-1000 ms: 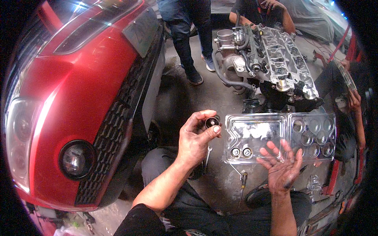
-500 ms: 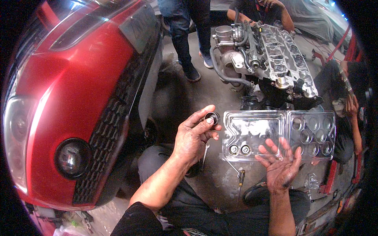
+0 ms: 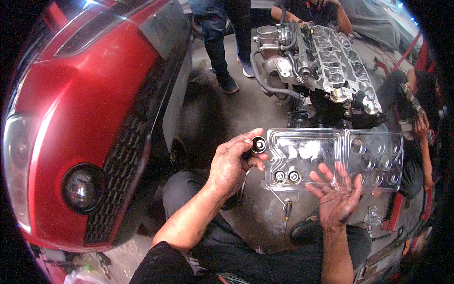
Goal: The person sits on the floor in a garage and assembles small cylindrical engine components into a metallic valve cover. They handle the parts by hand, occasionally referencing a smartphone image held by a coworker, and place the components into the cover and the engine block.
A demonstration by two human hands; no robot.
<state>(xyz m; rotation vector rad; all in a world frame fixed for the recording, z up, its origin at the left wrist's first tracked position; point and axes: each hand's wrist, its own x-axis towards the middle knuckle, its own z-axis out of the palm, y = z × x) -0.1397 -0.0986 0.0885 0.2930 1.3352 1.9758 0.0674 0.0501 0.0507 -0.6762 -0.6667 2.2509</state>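
Note:
My left hand (image 3: 228, 163) is closed on a small round metal bucket tappet (image 3: 258, 145), pinched between thumb and fingers. The tappet's hollow side, with a bright centre, faces me. Just right of it is a clear plastic tray (image 3: 307, 129) with a hinged lid-like half. Two similar tappets (image 3: 286, 176) sit in the tray's near left corner. Round recesses fill the tray's right half. My right hand (image 3: 336, 199) is palm up with fingers spread at the tray's near edge. Its fingertips overlap the plastic and look hazy, as if seen through it.
Beyond the tray stands an engine (image 3: 321, 71) with its top exposed. A red car front (image 3: 71, 109) fills the left. A screwdriver (image 3: 287, 210) and a wrench (image 3: 244, 184) lie on the floor. One person (image 3: 217, 42) stands behind; others are at the back and right.
My left fingers have turned the tappet so its hollow side shows more fully, and it sits slightly nearer the tray. My right hand stays spread at the tray. The whole view has shifted slightly.

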